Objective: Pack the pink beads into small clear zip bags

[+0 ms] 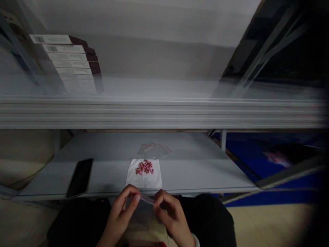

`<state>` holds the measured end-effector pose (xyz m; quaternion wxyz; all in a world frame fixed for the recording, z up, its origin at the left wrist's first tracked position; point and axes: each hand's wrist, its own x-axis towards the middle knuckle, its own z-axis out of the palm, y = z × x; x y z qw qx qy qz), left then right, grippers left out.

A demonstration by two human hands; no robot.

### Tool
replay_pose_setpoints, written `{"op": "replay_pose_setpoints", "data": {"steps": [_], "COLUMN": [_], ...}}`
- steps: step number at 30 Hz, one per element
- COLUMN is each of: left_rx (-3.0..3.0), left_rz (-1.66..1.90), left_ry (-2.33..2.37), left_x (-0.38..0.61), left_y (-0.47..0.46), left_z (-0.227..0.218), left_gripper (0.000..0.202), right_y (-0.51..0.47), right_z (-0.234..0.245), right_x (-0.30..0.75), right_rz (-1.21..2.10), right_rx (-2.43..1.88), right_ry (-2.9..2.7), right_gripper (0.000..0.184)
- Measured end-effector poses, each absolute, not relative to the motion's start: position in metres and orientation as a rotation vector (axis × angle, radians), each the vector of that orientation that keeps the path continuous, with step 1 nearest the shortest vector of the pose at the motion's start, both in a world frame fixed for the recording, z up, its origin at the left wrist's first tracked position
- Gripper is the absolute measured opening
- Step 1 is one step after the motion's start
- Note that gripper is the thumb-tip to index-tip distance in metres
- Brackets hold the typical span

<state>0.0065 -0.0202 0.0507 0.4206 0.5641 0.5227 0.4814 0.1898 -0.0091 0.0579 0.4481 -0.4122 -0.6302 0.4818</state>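
Note:
Between my hands, just in front of the lower shelf's edge, hangs a clear zip bag (pixel 144 211) with a reddish strip along its top. My left hand (pixel 122 209) pinches the left end of that strip. At its right end, my right hand (pixel 169 212) pinches with thumb and fingers. No contents can be made out in the bag. Just beyond the hands, a white paper sheet (pixel 133 178) lies on the shelf with a small pile of pink and brown capsules (pixel 145 167) on it. More clear zip bags (pixel 154 150) lie flat behind the paper.
A dark phone or tablet (pixel 80 177) lies at the left of the lower shelf (pixel 192 171), over its front edge. Above runs the grey edge of an upper shelf (pixel 164 113), bearing stacked white and maroon boxes (pixel 69 56). Metal struts (pixel 282 175) stand at the right.

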Motion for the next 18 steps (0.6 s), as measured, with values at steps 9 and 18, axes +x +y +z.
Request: {"op": "replay_pose_setpoints", "data": {"steps": [9,18], "left_rx": [1.708,2.017], "left_rz": [1.346,1.417], "left_ry": [1.606,1.77], "left_x": [0.004,-0.007], "left_y": [-0.021,-0.022], "left_z": [0.045,0.052], "left_gripper": [0.018,0.016], "right_y": [-0.006,0.0], "right_z": [0.068,0.073], "right_x": [0.193,0.197], "right_rz": [0.904,0.831], "right_rx": [-1.016,-1.033], "right_ry": [-1.763,-1.874], "right_gripper": [0.019,0.043]}}
